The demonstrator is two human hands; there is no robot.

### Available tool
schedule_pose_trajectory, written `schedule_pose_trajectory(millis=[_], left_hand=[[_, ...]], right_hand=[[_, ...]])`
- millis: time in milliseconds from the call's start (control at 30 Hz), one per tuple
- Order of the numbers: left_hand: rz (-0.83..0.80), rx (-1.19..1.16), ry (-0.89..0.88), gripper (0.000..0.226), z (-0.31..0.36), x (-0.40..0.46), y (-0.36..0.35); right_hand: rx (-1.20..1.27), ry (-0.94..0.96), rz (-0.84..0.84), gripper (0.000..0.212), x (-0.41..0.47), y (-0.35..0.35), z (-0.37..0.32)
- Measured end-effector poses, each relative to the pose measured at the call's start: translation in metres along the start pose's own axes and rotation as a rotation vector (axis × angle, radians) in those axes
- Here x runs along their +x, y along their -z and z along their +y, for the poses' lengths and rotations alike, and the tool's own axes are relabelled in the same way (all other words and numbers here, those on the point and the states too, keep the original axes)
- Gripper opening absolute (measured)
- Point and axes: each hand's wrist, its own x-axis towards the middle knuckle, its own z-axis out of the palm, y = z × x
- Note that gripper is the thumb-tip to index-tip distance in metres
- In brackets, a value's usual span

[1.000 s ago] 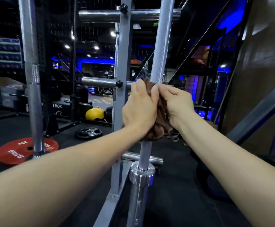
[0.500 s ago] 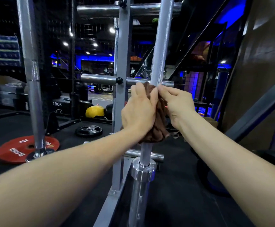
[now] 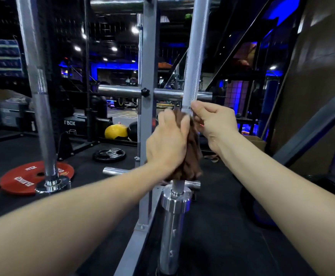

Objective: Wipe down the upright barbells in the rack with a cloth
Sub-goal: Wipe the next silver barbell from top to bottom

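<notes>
Cloth [image 3: 190, 156] lower on barbell [image 3: 195, 56] | right hand [image 3: 215, 124] shifted up, apart

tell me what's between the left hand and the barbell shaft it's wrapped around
A bunched brown cloth lies between the left hand and the barbell shaft, seen in the head view.

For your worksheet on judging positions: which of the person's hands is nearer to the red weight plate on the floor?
Left. The left hand grips the brown cloth on the barbell, on the side towards the red plate. The right hand is on the barbell's far side, farther away.
</notes>
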Motion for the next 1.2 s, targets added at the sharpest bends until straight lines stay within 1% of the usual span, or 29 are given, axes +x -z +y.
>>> schedule_pose_trajectory(millis=[67, 133, 267, 300, 400, 467, 500, 533, 567, 633, 700, 733, 833, 900, 933, 1000, 1067, 1133, 1200], left_hand=[[0.053, -0.018, 0.001, 0.04, 0.006, 0.01, -0.001], [0.037, 0.017, 0.022, 0.04, -0.003, -0.002, -0.006], [-0.17, 0.132, 0.079, 0.032, -0.024, -0.053, -0.016], [-0.183, 0.15, 0.08, 0.031, -0.027, -0.053, -0.018], [-0.227, 0.23, 0.014, 0.035, -0.035, -0.052, -0.016], [-0.325, 0.31, -0.044, 0.037, -0.042, -0.061, -0.012], [-0.369, 0.32, -0.036, 0.038, -0.046, -0.065, -0.009], [-0.389, 0.281, 0.003, 0.039, -0.05, -0.067, -0.006], [-0.38, 0.178, 0.069, 0.039, -0.051, -0.066, 0.0], [-0.285, -0.121, 0.182, 0.038, -0.048, -0.055, 0.013], [-0.188, -0.345, 0.232, 0.034, -0.037, -0.041, 0.029], [-0.174, -0.453, 0.268, 0.032, -0.029, -0.037, 0.035], [-0.24, -0.919, 0.44, 0.03, 0.004, -0.035, 0.049], [-0.306, -1.22, 0.595, 0.033, 0.023, -0.034, 0.056], [-0.335, -1.303, 0.648, 0.033, 0.03, -0.033, 0.058], [-0.393, -1.4, 0.724, 0.033, 0.04, -0.031, 0.062], [-0.465, -1.454, 0.735, 0.035, 0.041, -0.03, 0.067], [-0.51, -1.367, 0.669, 0.035, 0.034, -0.028, 0.07], [-0.473, -1.181, 0.546, 0.035, 0.019, -0.021, 0.072]], right_hand=[[-0.009, 0.013, -0.005, 0.005, 0.004, 0.001, 0.004], [0.003, 0.022, -0.003, 0.011, 0.006, 0.002, 0.01], [0.06, 0.024, -0.001, 0.006, 0.001, 0.002, 0.011], [0.062, 0.029, 0.01, 0.007, 0.0, 0.002, 0.011], [-0.058, 0.013, 0.034, 0.015, -0.01, 0.005, 0.013], [-0.19, 0.007, 0.028, 0.008, -0.019, 0.011, 0.015], [-0.267, 0.014, 0.031, 0.011, -0.024, 0.014, 0.016], [-0.344, 0.025, 0.036, 0.014, -0.029, 0.017, 0.016], [-0.41, 0.042, 0.036, 0.013, -0.035, 0.02, 0.015], [-0.496, 0.085, 0.01, 0.011, -0.045, 0.022, 0.012], [-0.533, 0.158, -0.063, 0.005, -0.058, 0.023, 0.007], [-0.543, 0.2, -0.136, 0.002, -0.066, 0.021, 0.003], [-0.584, 0.271, -0.379, 0.032, -0.087, 0.018, -0.006], [-0.596, 0.293, -0.461, 0.038, -0.093, 0.021, -0.01], [-0.598, 0.314, -0.475, 0.039, -0.093, 0.025, -0.013], [-0.645, 0.356, -0.489, 0.047, -0.092, 0.031, -0.018], [-0.722, 0.421, -0.451, 0.055, -0.088, 0.035, -0.018], [-0.804, 0.485, -0.329, 0.057, -0.08, 0.038, -0.017], [-0.837, 0.507, -0.201, 0.055, -0.071, 0.039, -0.02]])
